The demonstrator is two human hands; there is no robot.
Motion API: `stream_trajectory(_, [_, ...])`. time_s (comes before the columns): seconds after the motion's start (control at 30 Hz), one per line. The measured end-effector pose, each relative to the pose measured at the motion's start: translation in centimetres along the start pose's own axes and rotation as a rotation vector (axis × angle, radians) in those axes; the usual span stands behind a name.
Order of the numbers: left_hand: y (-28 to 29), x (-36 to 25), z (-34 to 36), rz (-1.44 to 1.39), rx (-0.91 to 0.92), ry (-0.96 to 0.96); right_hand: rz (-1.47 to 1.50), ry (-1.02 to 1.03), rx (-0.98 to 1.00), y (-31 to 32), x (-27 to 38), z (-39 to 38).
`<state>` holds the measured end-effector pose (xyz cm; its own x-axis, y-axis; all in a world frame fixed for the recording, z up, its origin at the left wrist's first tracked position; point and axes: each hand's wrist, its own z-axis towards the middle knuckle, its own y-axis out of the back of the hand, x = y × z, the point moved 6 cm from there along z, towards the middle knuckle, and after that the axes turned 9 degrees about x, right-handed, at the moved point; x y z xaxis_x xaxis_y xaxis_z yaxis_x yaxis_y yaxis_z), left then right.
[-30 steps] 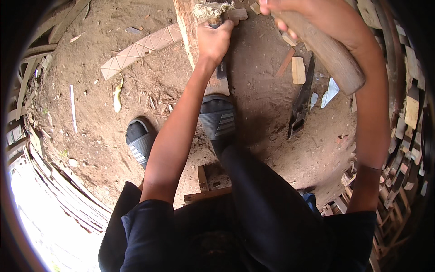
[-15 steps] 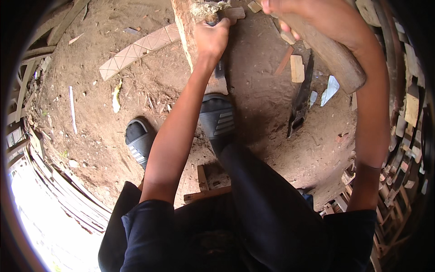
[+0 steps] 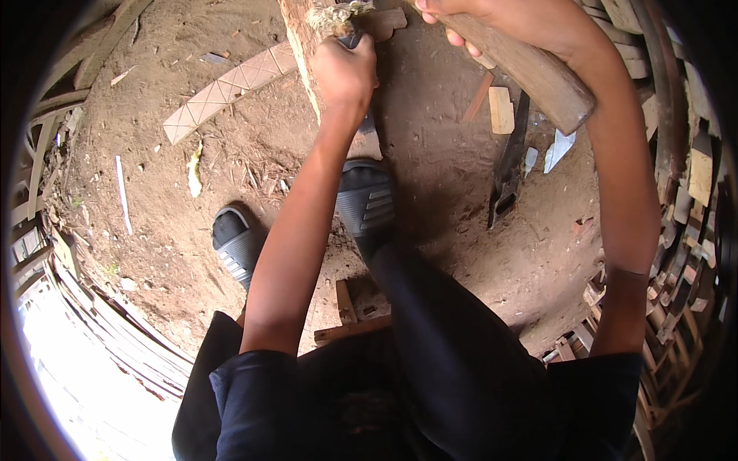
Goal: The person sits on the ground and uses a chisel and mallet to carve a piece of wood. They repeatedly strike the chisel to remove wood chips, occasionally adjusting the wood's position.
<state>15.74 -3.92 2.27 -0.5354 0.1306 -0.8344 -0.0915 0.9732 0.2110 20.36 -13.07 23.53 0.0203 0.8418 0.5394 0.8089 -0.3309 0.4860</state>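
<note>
My left hand (image 3: 344, 73) is closed round a chisel whose frayed, fibrous handle top (image 3: 338, 17) sticks out past my fist. The chisel's working end is hidden by the hand. Beside that hand stands a pale, rough-edged timber (image 3: 300, 46), and a flat wooden board (image 3: 367, 144) runs under it toward my right foot. At the upper right, my right hand (image 3: 492, 11) grips a thick wooden mallet (image 3: 550, 81), its blunt end angled down to the right. Part of this hand is cut off by the top edge.
A plank with carved triangles (image 3: 231, 91) lies on the dirt at left. My sandalled feet (image 3: 367, 196) rest near the work. A handsaw (image 3: 511, 173), a small wood block (image 3: 502, 110) and a glass-like shard (image 3: 560, 150) lie at right. Stacked wood offcuts (image 3: 696, 177) line the right rim.
My right hand and the mallet have shifted left and slightly up. My left hand with the chisel has tilted a little to the left; its grip is unchanged.
</note>
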Motion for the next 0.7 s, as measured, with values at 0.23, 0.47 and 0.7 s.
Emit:
stream_trajectory(0.23, [0.6,-1.8,-0.4,0.788,-0.066,-0.155,0.115,0.175,-0.233,0.7,-0.1,-0.2])
stream_trajectory(0.47, [2.4,-0.3,0.7,0.82,-0.055,-0.161,-0.063,0.062,0.037,-0.6,0.7,0.5])
stream_trajectory(0.7, [1.5,-0.4,1.3,0.925,-0.048,-0.14,0.126,0.144,-0.278,0.7,0.8,1.3])
